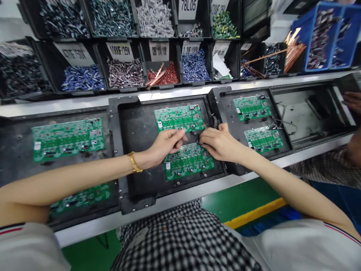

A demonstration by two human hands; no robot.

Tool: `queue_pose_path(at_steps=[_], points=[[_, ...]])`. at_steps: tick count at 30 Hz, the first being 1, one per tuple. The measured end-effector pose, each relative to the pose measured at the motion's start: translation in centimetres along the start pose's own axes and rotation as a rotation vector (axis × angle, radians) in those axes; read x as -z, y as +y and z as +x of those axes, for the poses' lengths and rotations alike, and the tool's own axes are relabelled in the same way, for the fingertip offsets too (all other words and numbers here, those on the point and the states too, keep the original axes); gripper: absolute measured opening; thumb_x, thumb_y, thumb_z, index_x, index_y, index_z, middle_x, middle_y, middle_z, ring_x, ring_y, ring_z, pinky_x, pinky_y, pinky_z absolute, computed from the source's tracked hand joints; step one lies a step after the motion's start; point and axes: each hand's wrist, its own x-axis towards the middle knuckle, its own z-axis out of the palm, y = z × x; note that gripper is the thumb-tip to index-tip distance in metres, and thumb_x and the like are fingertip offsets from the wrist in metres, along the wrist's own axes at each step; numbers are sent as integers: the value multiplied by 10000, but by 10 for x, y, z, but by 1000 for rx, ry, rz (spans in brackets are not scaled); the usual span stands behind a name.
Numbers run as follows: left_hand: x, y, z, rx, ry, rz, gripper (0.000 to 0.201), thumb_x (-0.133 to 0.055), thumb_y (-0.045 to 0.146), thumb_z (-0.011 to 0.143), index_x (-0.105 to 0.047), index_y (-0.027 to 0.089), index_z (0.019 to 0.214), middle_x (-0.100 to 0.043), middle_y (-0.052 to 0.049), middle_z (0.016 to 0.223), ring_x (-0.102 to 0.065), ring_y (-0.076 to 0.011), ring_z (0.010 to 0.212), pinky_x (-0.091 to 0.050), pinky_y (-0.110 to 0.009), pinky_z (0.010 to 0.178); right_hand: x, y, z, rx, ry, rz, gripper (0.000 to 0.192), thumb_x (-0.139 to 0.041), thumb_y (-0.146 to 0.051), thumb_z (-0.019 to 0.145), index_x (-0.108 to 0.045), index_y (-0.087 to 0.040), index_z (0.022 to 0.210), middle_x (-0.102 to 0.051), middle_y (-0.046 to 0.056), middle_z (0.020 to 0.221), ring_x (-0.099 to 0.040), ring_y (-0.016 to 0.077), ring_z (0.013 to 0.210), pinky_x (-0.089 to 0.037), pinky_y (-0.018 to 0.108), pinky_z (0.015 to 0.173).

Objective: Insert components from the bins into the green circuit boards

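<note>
Two green circuit boards lie one behind the other in the black tray in front of me. My left hand, a gold bracelet on its wrist, hovers between them with its fingers pinched together; whatever they hold is too small to make out. At the top right corner of the near circuit board, my right hand has its fingertips pressed together, and what is in them is hidden. The far circuit board carries several small black parts at its upper right corner.
Black bins of sorted capacitors and other parts stand in two rows behind the trays. More boards lie in the left tray and the right tray. Another person's hand is at the far right, near blue bins.
</note>
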Motion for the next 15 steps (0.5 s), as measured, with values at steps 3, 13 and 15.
queue_pose_path(at_steps=[3, 13, 15], points=[[-2, 0, -1, 21, -20, -43, 193, -527, 208, 899, -667, 81, 855, -539, -12, 664, -348, -18, 451, -224, -165, 428, -1, 3, -1, 31, 14, -36, 215, -388, -124, 876, -592, -153, 817, -655, 60, 931, -523, 198, 896, -159, 333, 706], [-6, 2, -4, 248, -41, -143, 330, -463, 307, 941, -652, 58, 838, -470, 1, 605, -288, -15, 407, -179, -177, 410, 1, -2, -3, -20, 28, 25, 211, -413, -202, 913, -604, -149, 841, -686, 86, 939, -573, 215, 897, -197, 345, 736], [-11, -2, -7, 242, -60, -156, 347, -448, 331, 947, -640, 66, 831, -437, 14, 585, -278, -17, 405, -173, -172, 407, 5, -10, 0, -103, 89, 145, 181, -456, -259, 912, -606, -156, 915, -692, 81, 971, -596, 203, 877, -218, 336, 744]])
